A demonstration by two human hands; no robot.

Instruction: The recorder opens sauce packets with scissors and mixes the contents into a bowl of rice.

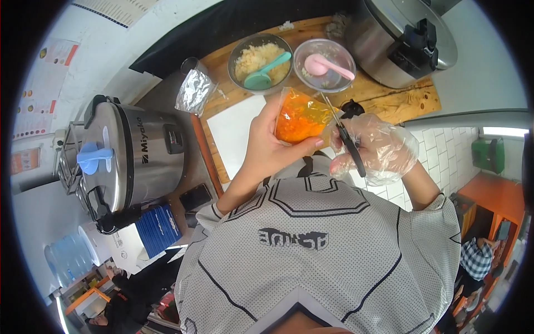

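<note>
A clear plastic bag (pixel 301 119) filled with an orange, oily food is gripped in my bare left hand (pixel 267 142), thumb along its lower edge. My right hand (pixel 371 146) wears a loose clear plastic glove with bits of rice stuck to it. It holds black-handled scissors (pixel 351 148), whose blades reach up past the bag's right end. Whether the blades touch the plastic, I cannot tell. Beyond the bag stand a metal bowl of rice (pixel 254 58) with a green rice paddle (pixel 267 72) and a clear bowl (pixel 298 69) with a pink paddle (pixel 327 67).
At left is a large Miyako rice cooker (pixel 154 154) with a blue paddle holder (pixel 94 158); another steel cooker (pixel 400 46) stands at back right. A foil packet (pixel 195 92), white sheet (pixel 233 129) and phone (pixel 196 197) lie nearby. Two people (pixel 476 259) are farther off.
</note>
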